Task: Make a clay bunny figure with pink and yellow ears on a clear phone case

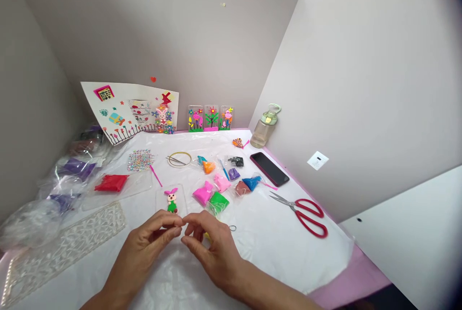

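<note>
My left hand [153, 238] and my right hand [212, 247] meet fingertip to fingertip low in the middle of the view. The left fingers pinch against the thumb. On the right, the fingers are curled and the index fingertip touches the left fingertips. Anything between them is too small or hidden to make out. Just beyond the hands lies a clear panel [160, 204] bearing a clay rabbit [172, 201] with pink ears and a green body. Bags of pink clay [203, 193] and green clay [218, 202] lie right of it. Something yellow shows partly behind my right hand.
Red-handled scissors [312, 216], a phone [270, 169] and a bottle [264, 128] line the right side. A red clay pack [111, 183], a textured clear sheet [72, 238] and plastic bags [32, 218] occupy the left. Decorated panels [211, 118] stand against the back wall.
</note>
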Motion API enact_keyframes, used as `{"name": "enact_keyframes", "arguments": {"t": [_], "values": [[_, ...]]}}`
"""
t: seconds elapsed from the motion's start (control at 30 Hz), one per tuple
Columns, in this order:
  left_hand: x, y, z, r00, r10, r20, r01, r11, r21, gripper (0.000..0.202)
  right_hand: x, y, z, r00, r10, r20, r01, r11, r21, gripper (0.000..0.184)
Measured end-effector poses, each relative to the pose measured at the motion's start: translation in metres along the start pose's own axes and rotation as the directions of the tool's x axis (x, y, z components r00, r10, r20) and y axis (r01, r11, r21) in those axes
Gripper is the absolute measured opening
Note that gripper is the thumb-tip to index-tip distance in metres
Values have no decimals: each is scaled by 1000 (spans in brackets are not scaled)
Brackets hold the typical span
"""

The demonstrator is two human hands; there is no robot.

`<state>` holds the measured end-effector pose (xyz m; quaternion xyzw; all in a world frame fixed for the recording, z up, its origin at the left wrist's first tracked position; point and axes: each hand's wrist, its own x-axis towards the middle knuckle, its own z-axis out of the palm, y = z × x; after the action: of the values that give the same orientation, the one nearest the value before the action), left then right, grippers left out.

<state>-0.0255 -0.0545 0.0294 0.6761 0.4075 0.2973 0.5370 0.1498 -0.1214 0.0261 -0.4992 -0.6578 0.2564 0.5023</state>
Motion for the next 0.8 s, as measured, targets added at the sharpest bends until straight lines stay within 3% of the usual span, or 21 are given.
{"name": "enact_keyframes", "arguments": {"t": [0.1, 0.2, 0.27, 0.37, 0.5, 0.57, 0.63, 0.67, 0.73, 0.8], "values": [[2, 1, 0, 999, -16, 46, 15, 1000, 21, 25, 0, 0, 0, 998, -65, 6, 66, 995, -74, 33], [2, 2, 1, 994, -10, 112, 4, 999, 52, 31, 0, -1, 0, 994, -105, 27, 108, 981, -161, 21], [2, 2, 1, 991, -15, 130, 6, 998, 69, 36, -1, -2, -1, 993, -99, 58, 110, 966, -232, 14], [1, -2, 1, 985, -24, 170, 22, 1000, 15, 38, -4, -5, -1, 994, -65, 85, 87, 954, -288, 19], [3, -14, 5, 943, -28, 331, 80, 986, -143, 40, -11, -12, 1, 981, -169, 97, 192, 924, -332, 30], [3, -17, 8, 915, -24, 403, 98, 982, -164, 43, -14, -17, -1, 960, -252, 122, 279, 887, -368, 34], [1, -16, 10, 887, -6, 462, 93, 982, -166, 45, -17, -24, -8, 952, -255, 171, 299, 895, -332, 35], [0, -14, 11, 872, 5, 489, 86, 983, -163, 45, -18, -28, -15, 956, -211, 202, 263, 923, -280, 34], [-1, -9, 9, 848, 21, 530, 69, 986, -150, 42, -19, -36, -35, 957, -16, 289, 58, 989, -138, 29], [-1, -4, 6, 839, 18, 543, 56, 991, -120, 40, -20, -45, -63, 892, 232, 389, -242, 970, -22, 24]]}}
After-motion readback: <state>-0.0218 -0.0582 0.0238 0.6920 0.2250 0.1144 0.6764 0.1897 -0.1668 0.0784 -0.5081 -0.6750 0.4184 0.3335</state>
